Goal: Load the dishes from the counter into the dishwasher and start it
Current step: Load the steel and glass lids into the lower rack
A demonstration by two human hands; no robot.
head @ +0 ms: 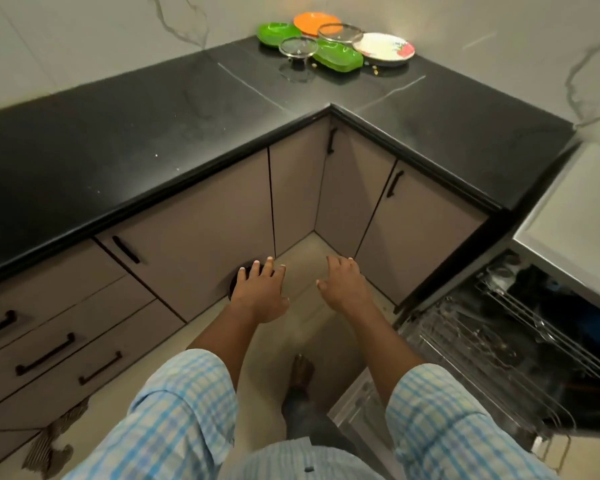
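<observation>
Reaching out in front of the body, the left hand [260,292] and the right hand [343,289] both hover over the floor with fingers spread and relaxed, gripping nothing. The dishes sit well apart from them, clustered in the far corner of the black counter [153,133]: an orange plate [316,23] at the back, a green plate [278,33] just beside it, a green tray [338,56] in front, and a white flowered plate [383,49] to the right. A near glass bowl [298,47] and a far glass bowl [340,33] stand among the coloured pieces; whether they rest on them or between them is hard to tell. To the right the dishwasher [551,299] stands open with its wire rack [465,341] drawn out, its contents too dim to make out. I judge the step in hand to be going for a first load, since every dish lies on the counter and neither hand carries one. The next move seems to call for a step toward the corner and a long reach across the deep counter. The glass bowls probably want lifting first, each with a firm grip at the rim, before turning right to the rack.
</observation>
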